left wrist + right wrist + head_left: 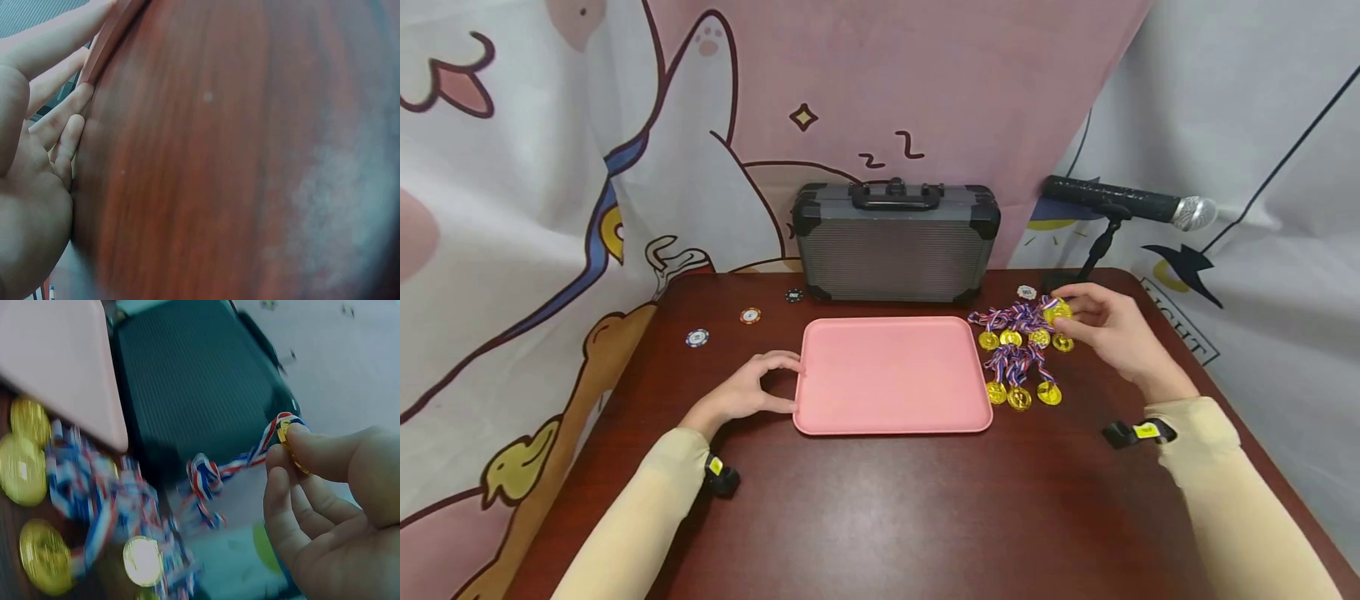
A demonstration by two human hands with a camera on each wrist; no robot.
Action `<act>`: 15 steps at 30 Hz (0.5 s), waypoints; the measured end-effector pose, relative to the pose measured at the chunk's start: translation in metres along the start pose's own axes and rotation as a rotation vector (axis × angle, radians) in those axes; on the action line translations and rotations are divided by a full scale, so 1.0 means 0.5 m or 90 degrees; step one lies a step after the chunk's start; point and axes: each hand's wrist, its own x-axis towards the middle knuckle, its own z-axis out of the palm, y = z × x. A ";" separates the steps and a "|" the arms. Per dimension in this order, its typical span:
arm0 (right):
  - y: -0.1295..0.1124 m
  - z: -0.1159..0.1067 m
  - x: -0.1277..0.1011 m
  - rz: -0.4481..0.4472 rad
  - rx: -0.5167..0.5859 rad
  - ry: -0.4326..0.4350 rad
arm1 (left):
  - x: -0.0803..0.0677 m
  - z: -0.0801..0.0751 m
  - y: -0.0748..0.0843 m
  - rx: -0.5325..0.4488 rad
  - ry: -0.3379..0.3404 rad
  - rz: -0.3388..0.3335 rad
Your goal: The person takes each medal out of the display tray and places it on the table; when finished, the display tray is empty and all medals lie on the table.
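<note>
A gold medal (289, 445) on a red, white and blue ribbon (250, 459) sits pinched between the thumb and fingertips of the right hand (1105, 329), at the far right of the table (880, 508), just above the heap of other medals (1021, 350). The head view shows only a yellow glint at the fingertips there; the right wrist view makes plain that the disc is held edge-on, with its ribbon trailing down in a knotted loop toward the pile. The left wrist view gives what the head view cannot: the fingers (59, 112) of the left hand (752, 392) lie fairly straight against the rim of the pink tray (891, 375), touching its left edge, with the palm low on the dark wood. That hand is relaxed and grips nothing.

The medal is small, round and shiny, like the rest of the heap, whose striped ribbons are tangled together just beside the tray's right edge. Several of the discs lie flat on the wood, near the tray.

Behind the tray stands a grey ribbed case (895, 242) with black corners and a handle on top. Three poker chips (749, 316) lie well apart on the far left of the table, and a white chip (1026, 292) rests beside the medals. A microphone (1131, 204) on a short stand rises behind the right hand. A cartoon-printed cloth (550, 167) hangs at the back.
</note>
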 end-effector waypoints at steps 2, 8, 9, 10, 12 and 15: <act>0.027 -0.028 -0.010 0.016 -0.004 0.022 | -0.001 -0.002 0.001 0.003 -0.002 -0.005; 0.111 -0.060 -0.044 0.050 -0.030 0.020 | -0.001 -0.002 0.001 0.000 -0.008 -0.010; 0.123 -0.058 -0.049 0.057 -0.037 0.015 | -0.001 -0.002 0.002 -0.001 -0.008 -0.013; 0.136 -0.053 -0.055 0.062 -0.050 0.010 | -0.001 -0.001 0.003 -0.001 -0.006 -0.015; 0.158 -0.043 -0.066 0.068 -0.072 -0.006 | -0.002 -0.001 0.005 -0.004 -0.004 -0.017; 0.182 -0.028 -0.080 0.058 -0.086 -0.029 | -0.002 -0.001 0.007 -0.006 0.000 -0.019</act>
